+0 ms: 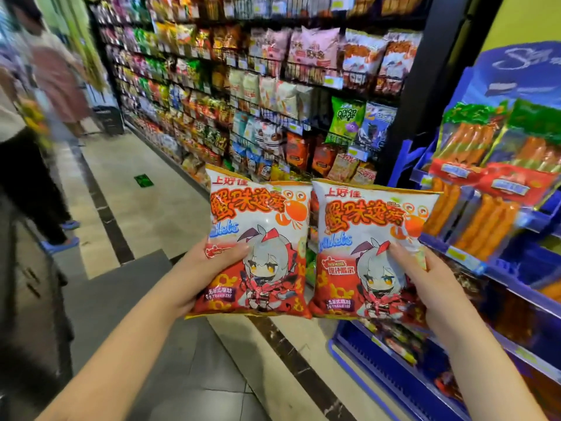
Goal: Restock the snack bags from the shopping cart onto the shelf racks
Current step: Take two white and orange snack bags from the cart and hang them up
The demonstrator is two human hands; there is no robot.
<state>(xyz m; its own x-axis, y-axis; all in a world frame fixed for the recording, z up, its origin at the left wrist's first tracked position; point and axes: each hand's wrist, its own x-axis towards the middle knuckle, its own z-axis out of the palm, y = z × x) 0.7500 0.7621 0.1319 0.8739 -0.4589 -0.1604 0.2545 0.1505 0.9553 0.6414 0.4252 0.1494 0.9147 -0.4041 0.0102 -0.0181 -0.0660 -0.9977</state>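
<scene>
One red-and-white plastic snack bag [258, 247] is gripped by the left hand [206, 268], an identical second bag [368, 253] by the right hand [425, 281], side by side

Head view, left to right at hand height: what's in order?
person standing → left hand → left snack bag → right snack bag → right hand → blue display rack

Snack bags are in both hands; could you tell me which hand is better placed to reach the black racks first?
Probably the left hand: the left bag is in front of the racks, with open aisle beside it. The right hand and right bag are close beside the blue stand.
</scene>
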